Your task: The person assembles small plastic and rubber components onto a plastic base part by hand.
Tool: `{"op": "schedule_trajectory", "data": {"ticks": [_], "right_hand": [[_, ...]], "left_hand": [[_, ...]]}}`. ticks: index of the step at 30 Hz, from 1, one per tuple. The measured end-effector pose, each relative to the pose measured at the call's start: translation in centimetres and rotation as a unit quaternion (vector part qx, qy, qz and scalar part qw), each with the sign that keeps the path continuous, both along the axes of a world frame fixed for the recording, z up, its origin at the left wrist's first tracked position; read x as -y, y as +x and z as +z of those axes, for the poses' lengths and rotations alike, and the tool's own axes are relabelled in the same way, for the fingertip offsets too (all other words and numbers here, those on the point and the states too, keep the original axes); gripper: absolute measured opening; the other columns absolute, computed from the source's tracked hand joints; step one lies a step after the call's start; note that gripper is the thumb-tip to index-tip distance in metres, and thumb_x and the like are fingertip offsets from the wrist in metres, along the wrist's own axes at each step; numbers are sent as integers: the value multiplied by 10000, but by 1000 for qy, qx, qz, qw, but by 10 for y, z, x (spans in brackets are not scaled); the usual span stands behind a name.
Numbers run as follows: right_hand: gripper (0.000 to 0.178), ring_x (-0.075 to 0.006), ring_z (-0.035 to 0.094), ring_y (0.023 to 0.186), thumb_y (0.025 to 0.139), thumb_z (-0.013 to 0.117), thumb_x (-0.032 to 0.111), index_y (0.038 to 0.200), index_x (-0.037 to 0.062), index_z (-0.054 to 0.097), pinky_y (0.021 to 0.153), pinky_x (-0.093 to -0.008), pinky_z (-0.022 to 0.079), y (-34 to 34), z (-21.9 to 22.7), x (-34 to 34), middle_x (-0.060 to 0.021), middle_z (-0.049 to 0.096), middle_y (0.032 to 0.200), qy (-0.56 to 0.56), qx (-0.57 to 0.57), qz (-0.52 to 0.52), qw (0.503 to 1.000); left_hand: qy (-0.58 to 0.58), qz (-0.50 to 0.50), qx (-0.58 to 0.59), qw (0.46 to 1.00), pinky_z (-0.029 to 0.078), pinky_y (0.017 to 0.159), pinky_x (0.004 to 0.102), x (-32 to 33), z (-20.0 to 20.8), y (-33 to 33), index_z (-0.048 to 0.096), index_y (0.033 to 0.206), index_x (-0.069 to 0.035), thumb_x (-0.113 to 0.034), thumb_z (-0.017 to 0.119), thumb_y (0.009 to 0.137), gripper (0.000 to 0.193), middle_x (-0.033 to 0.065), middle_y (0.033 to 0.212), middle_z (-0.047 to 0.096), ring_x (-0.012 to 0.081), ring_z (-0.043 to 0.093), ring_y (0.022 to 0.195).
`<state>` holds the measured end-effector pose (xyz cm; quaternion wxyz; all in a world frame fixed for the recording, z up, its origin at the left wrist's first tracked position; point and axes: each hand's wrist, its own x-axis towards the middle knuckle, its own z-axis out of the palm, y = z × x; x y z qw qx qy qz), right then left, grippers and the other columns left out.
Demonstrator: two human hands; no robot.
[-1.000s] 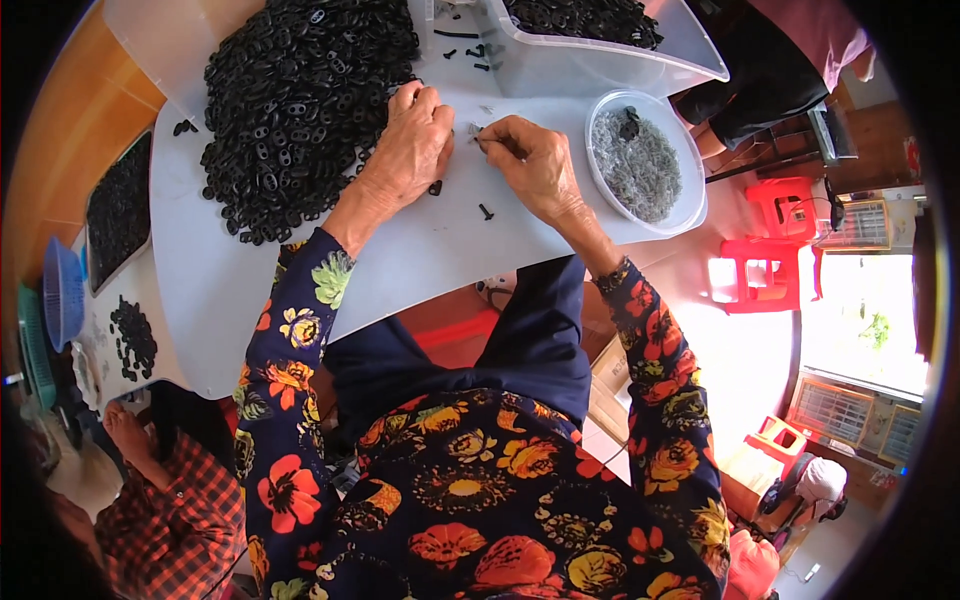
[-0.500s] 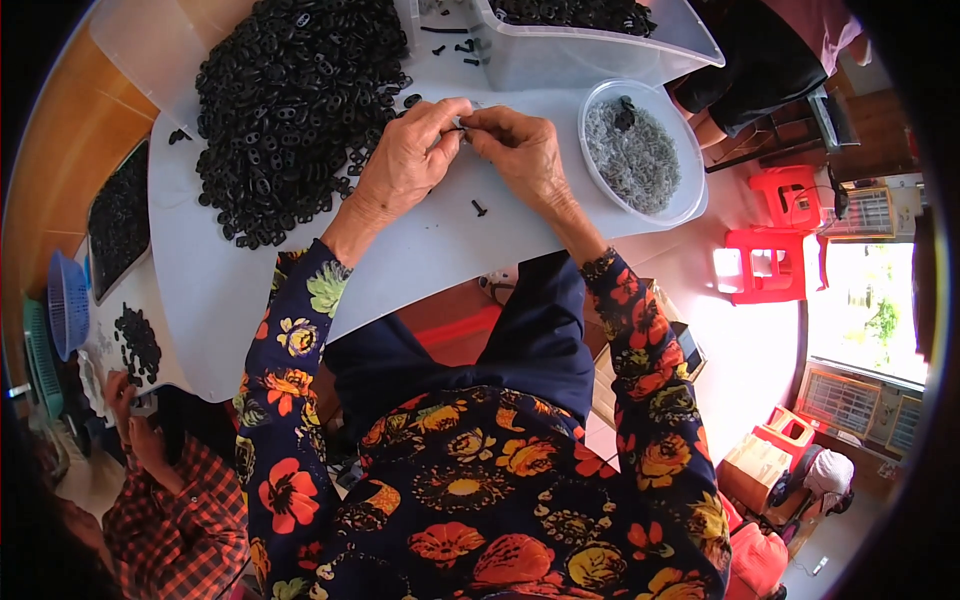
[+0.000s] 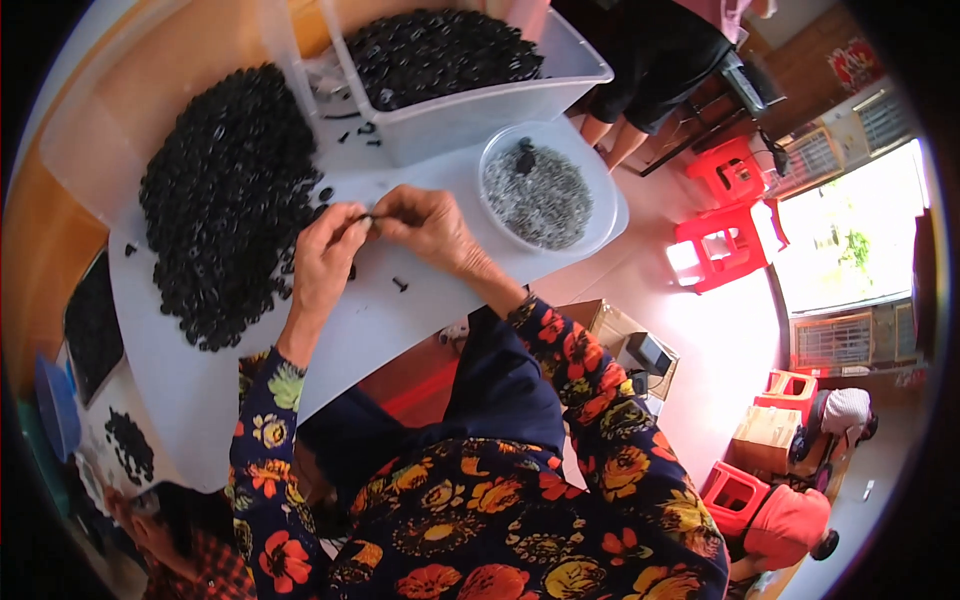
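My left hand (image 3: 328, 255) and my right hand (image 3: 432, 228) meet over the white table (image 3: 440, 290), fingertips pinched together. Between them sits a small dark piece (image 3: 370, 218), mostly covered by the fingers; its exact kind cannot be made out. To the left of my left hand spreads a large heap of small black oval plastic pieces with holes (image 3: 225, 210). A single black screw-like piece (image 3: 400, 285) lies on the table below my hands. Right of my right hand stands a round clear tub (image 3: 490, 190) of small translucent grey pieces, with a black clump on top.
A clear plastic bin (image 3: 480, 118) full of black pieces stands at the back, several loose black screw-like pieces (image 3: 366, 130) beside it. Another person's hands (image 3: 140, 525) are at the lower left, near a small black pile (image 3: 130, 447). Red stools (image 3: 725, 245) stand on the right.
The view has turned and shifted, so the table and bins appear lower and further left. My hands stay together, pinching at the small piece.
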<state>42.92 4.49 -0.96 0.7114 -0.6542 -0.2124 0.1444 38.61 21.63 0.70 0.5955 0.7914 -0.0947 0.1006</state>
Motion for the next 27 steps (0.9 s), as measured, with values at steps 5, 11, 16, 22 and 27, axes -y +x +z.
{"op": "schedule_trajectory", "data": {"ticks": [5,11,16,22,27], "right_hand": [[115,-90,625,830,872,595,-8,983,-37,593,776,-244,505,-6,9,0,-43,657,863,-6,3,-2,1000],[121,-77,600,794,859,601,-19,980,-18,610,752,-229,491,-8,2,-3,-14,644,858,61,-51,-24,997],[86,-70,584,813,859,586,-20,940,-21,616,778,-226,491,0,6,2,-17,634,880,103,-15,-41,994],[110,-67,580,809,866,578,-10,972,-20,604,765,-225,493,2,7,3,-5,624,874,76,6,-48,996],[94,-64,571,820,870,598,2,961,-13,611,772,-217,478,-2,8,0,-3,630,878,65,4,-42,997]], "left_hand": [[-36,4,-16,999,430,660,197,-3,2,-7,591,972,-1,-79,575,891,114,-28,769,582,45,505,712],[-85,-9,-109,990,449,673,205,-2,4,-12,612,948,-1,-98,565,888,123,9,779,639,56,546,718],[-85,-37,-93,991,461,680,216,0,4,-6,591,980,21,-96,561,894,148,33,780,664,54,552,722],[-143,-45,-114,982,463,676,209,0,-2,-5,604,952,7,-61,560,888,104,20,786,656,55,552,713],[-110,-47,-108,987,467,676,213,1,-3,-8,603,952,10,-56,554,883,107,25,777,653,57,556,712]]}}
